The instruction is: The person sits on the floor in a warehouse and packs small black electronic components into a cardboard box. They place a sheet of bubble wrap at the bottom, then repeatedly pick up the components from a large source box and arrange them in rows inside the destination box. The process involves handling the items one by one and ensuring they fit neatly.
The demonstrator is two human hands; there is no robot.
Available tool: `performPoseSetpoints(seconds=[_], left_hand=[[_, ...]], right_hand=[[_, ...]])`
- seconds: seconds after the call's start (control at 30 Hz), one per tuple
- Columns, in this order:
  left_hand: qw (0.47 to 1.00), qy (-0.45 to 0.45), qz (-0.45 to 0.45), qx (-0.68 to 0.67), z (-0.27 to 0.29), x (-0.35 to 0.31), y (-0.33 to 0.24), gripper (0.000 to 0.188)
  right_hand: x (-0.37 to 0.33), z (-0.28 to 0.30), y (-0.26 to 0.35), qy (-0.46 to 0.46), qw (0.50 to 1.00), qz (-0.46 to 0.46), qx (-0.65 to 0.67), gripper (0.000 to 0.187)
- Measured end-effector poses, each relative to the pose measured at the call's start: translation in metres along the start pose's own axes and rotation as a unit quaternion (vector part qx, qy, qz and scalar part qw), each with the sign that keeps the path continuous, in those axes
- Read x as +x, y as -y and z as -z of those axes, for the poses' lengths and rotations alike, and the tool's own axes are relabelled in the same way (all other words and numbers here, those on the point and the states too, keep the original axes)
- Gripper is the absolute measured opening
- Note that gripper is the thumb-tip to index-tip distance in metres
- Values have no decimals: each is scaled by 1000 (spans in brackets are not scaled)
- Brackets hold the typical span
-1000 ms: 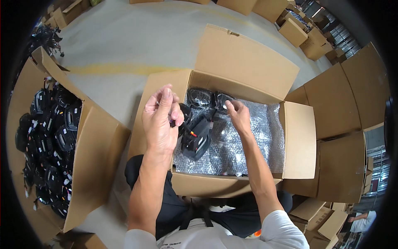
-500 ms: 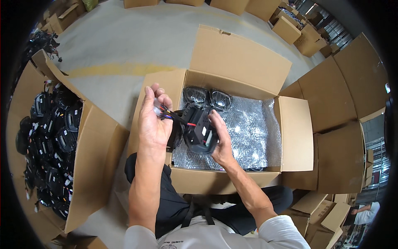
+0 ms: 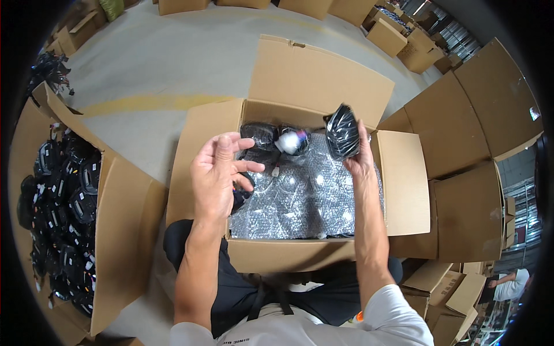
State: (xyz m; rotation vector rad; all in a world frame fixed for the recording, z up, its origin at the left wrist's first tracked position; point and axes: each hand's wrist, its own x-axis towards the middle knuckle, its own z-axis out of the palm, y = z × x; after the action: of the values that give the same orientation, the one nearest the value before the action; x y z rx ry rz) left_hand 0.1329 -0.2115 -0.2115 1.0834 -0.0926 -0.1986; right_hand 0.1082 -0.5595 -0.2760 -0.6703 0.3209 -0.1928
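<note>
Fingers (image 3: pixel 228 151) of the left hand (image 3: pixel 216 176) spread loosely, half open, gripping nothing; only a dark cable end seems to touch under the palm (cannot tell if really held). Hovering over the left edge of the open brown cardboard box (image 3: pixel 398 184), probably free and ready to help arranging.

Right hand (image 3: pixel 359 164) raised above the far right part of the same box, fingers closed around a black round part wrapped in clear plastic bag (image 3: pixel 343 131), held upright from below, thumb side hidden behind it. Held high like this, likely to carry it over the box before laying it down.

Inside the box, a sheet of silver bubble wrap (image 3: pixel 311 199) covering the bottom, surely as padding between layers. At the far wall of the box, two similar black wrapped parts (image 3: pixel 276 138) lying side by side, touching each other.

Left of the box, a second open carton full of black unwrapped parts with cables (image 3: pixel 63 202). Right of the box and beyond it, more empty brown cartons (image 3: pixel 456 132) on the grey floor.
</note>
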Motion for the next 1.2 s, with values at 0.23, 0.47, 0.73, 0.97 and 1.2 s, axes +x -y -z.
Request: performPoseSetpoints(seconds=[0.23,0.47,0.73,0.97,1.2], left_hand=[[999,9,32,17,-10,7,7,45],[999,-41,-9,17,0,10,10,44],[982,-21,-49,-179,4,9,1,42],[959,-21,-30,-282,-13,2,9,42],[953,93,59,-281,-34,-30,30,43]], right_hand=[[106,120,33,-77,870,-133,-469,52],[102,111,-54,-236,608,238,-719,74],[41,58,-63,-89,606,256,-748,67],[-120,-73,-171,131,912,-380,84,87],[-108,-95,-181,77,939,-91,322,61]])
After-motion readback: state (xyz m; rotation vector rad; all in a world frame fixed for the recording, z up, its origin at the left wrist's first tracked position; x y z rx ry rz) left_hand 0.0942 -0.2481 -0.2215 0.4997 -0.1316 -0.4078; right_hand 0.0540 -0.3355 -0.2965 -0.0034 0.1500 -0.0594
